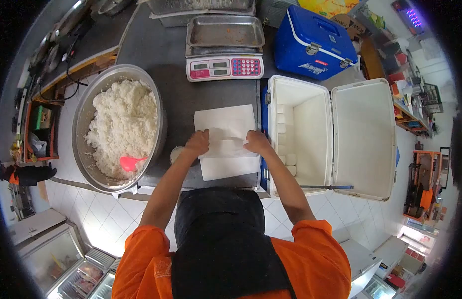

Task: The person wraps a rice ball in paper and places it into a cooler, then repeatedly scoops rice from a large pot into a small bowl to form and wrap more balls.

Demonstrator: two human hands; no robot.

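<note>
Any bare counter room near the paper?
Yes: the counter between the metal basin and the paper, up to the scale. Crowded: right of the paper, by the open cooler; near the left hand, a small container.

Past the counter's (177,99) right edge, we read what looks like "AMANDA" on a brown box (351,24). The blue cooler (294,55) there has white letters (313,68) on its front, but we can't make them out. The scale's (225,74) numbers are too tiny.
</note>
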